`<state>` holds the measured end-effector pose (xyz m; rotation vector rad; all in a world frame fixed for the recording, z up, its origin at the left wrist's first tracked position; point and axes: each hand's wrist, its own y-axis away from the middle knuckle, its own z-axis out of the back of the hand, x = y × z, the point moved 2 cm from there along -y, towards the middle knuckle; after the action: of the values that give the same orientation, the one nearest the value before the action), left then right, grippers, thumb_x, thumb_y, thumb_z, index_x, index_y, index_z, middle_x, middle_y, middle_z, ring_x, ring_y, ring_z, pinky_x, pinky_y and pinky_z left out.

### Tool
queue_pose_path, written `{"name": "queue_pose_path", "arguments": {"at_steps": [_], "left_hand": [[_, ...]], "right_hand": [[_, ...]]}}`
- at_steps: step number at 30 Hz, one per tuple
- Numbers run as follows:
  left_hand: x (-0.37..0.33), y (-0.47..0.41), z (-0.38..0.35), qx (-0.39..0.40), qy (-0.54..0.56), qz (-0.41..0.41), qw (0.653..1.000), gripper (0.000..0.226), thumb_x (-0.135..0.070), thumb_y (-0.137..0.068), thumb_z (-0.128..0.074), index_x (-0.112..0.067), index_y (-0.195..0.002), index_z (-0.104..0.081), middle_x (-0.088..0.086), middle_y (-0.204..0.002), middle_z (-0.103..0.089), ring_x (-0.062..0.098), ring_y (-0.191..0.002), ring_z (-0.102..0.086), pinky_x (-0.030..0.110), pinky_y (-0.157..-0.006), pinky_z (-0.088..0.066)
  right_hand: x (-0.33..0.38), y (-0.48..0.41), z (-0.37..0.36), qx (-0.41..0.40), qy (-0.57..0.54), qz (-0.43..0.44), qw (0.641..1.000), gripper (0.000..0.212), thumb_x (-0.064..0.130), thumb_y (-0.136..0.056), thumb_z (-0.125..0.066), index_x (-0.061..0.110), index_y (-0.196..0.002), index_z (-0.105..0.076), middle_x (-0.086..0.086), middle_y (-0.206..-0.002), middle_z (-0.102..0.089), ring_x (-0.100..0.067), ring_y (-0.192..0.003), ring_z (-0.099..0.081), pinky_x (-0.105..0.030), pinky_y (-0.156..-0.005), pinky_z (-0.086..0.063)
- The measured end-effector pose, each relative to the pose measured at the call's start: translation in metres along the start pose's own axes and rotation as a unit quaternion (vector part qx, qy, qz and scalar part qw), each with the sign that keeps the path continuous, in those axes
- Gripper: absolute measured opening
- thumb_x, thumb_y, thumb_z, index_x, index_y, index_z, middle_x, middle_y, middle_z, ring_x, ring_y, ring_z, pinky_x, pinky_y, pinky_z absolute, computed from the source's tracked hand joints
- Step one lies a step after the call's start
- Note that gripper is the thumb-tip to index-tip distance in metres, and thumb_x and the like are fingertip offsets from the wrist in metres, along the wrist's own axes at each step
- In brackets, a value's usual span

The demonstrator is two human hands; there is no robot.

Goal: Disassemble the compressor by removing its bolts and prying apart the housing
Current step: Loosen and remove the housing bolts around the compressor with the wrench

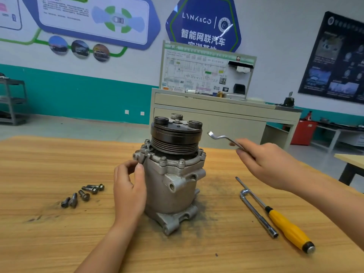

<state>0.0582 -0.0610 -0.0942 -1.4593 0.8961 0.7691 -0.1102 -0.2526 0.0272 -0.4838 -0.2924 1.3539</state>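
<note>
Vertically on end, grimy silver compressor (173,186), black pulley (175,138) uppermost; left hand (129,192) round its flank, right hand (269,164) round a wrench (222,137)

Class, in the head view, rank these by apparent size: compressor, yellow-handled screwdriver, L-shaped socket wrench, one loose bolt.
1. compressor
2. yellow-handled screwdriver
3. L-shaped socket wrench, shorter and thinner
4. loose bolt
</note>
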Motion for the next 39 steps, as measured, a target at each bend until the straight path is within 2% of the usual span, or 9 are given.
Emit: {"name": "queue_pose_path", "arguments": {"at_steps": [6, 10, 13, 18, 21, 26, 32, 35, 39], "left_hand": [[0.004, -0.007, 0.007, -0.032, -0.002, 0.033, 0.999, 0.01, -0.021, -0.093, -0.046, -0.015, -0.094, -0.053, 0.004, -0.1, -0.056, 0.02, -0.096, -0.05, 0.03, -0.08, -0.034], [0.006, -0.011, 0.009, 0.003, -0.015, 0.018, 1.0, 0.016, -0.021, -0.096, -0.042, -0.022, -0.111, -0.05, -0.006, -0.116, -0.05, 0.006, -0.103, -0.045, 0.024, -0.084, -0.032], [0.006, -0.012, 0.009, 0.023, -0.036, -0.033, 0.999, 0.023, -0.02, -0.098, -0.041, -0.02, -0.118, -0.053, -0.006, -0.116, -0.053, 0.007, -0.105, -0.047, 0.022, -0.084, -0.033], [0.008, -0.014, 0.009, 0.048, -0.051, -0.058, 0.996, 0.032, -0.02, -0.1, -0.037, -0.018, -0.128, -0.052, -0.012, -0.12, -0.05, 0.001, -0.111, -0.043, 0.021, -0.089, -0.031], [0.009, -0.016, 0.009, 0.054, -0.046, -0.058, 0.996, 0.034, -0.02, -0.1, -0.035, -0.017, -0.13, -0.05, -0.01, -0.123, -0.05, 0.006, -0.115, -0.045, 0.024, -0.094, -0.032], [0.009, -0.013, 0.008, 0.06, -0.056, -0.059, 0.995, 0.035, -0.023, -0.1, -0.035, -0.015, -0.132, -0.048, -0.001, -0.129, -0.052, 0.02, -0.119, -0.051, 0.042, -0.102, -0.039], [0.006, -0.008, 0.008, 0.05, -0.119, -0.086, 0.988, 0.037, -0.021, -0.101, -0.033, -0.008, -0.132, -0.047, 0.005, -0.137, -0.047, 0.016, -0.126, -0.041, 0.024, -0.098, -0.03], [0.006, -0.005, 0.005, 0.051, -0.117, -0.079, 0.989, 0.039, -0.02, -0.101, -0.032, -0.006, -0.133, -0.047, 0.004, -0.143, -0.041, 0.01, -0.131, -0.035, 0.017, -0.1, -0.022], [0.007, -0.008, 0.005, 0.048, -0.092, -0.082, 0.991, 0.038, -0.019, -0.102, -0.03, -0.009, -0.132, -0.05, 0.002, -0.141, -0.045, 0.001, -0.123, -0.035, 0.021, -0.103, -0.024]], "right_hand": [[0.01, 0.004, 0.01, 0.067, 0.044, -0.068, 0.994, 0.029, 0.032, -0.098, -0.032, 0.029, -0.123, -0.047, 0.009, -0.069, -0.05, -0.006, -0.062, -0.049, -0.03, -0.06, -0.048], [0.016, -0.003, 0.009, 0.086, 0.085, -0.069, 0.99, 0.028, 0.03, -0.099, -0.031, 0.024, -0.118, -0.05, 0.005, -0.076, -0.055, -0.009, -0.065, -0.051, -0.025, -0.054, -0.042], [0.019, -0.007, 0.003, 0.102, 0.127, -0.068, 0.984, 0.028, 0.026, -0.1, -0.03, 0.024, -0.122, -0.047, 0.003, -0.08, -0.054, -0.011, -0.065, -0.048, -0.022, -0.05, -0.037], [0.022, -0.011, -0.004, 0.116, 0.155, -0.063, 0.979, 0.031, 0.015, -0.096, -0.038, 0.026, -0.124, -0.047, 0.0, -0.095, -0.062, -0.018, -0.08, -0.057, -0.029, -0.062, -0.048], [0.026, -0.013, -0.004, 0.124, 0.191, -0.045, 0.973, 0.034, 0.012, -0.095, -0.039, 0.025, -0.126, -0.045, 0.001, -0.088, -0.06, -0.017, -0.07, -0.054, -0.026, -0.055, -0.045], [0.043, -0.013, 0.004, 0.16, 0.287, -0.01, 0.944, 0.035, 0.002, -0.089, -0.042, 0.014, -0.121, -0.043, 0.002, -0.061, -0.033, -0.012, -0.048, -0.031, -0.023, -0.041, -0.026], [0.061, -0.012, 0.009, 0.197, 0.345, 0.025, 0.917, 0.013, 0.008, -0.094, -0.04, 0.011, -0.105, -0.048, 0.0, -0.061, -0.03, -0.013, -0.047, -0.03, -0.023, -0.04, -0.026], [0.047, -0.011, 0.007, 0.18, 0.343, 0.036, 0.921, 0.01, 0.017, -0.097, -0.031, 0.012, -0.088, -0.034, 0.001, -0.058, -0.034, -0.013, -0.045, -0.032, -0.025, -0.04, -0.026], [0.017, -0.015, 0.001, 0.169, 0.371, 0.075, 0.91, 0.012, 0.006, -0.092, -0.034, 0.012, -0.101, -0.038, 0.004, -0.053, -0.035, -0.013, -0.041, -0.032, -0.025, -0.039, -0.019]]}}
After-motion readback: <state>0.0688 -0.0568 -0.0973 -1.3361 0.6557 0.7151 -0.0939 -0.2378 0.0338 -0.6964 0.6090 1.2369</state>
